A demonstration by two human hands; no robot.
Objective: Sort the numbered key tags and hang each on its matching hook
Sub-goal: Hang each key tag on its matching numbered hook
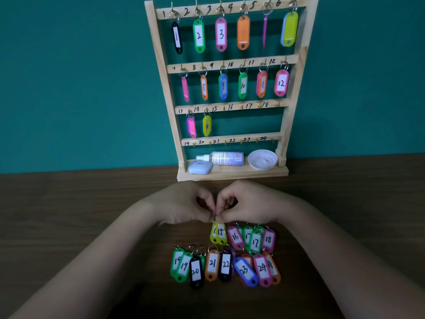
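A small metal ring (215,218) is mostly hidden between the fingertips of the left hand (184,204) and the right hand (251,203), which both pinch it. Two lime-green plastic key tags (221,233) trail from it, long axis pointing toward the person. The front tag reads 15 and the rear number is half covered. They are over the dark wooden table (80,203), in front of the pale wooden hook rack (232,174).
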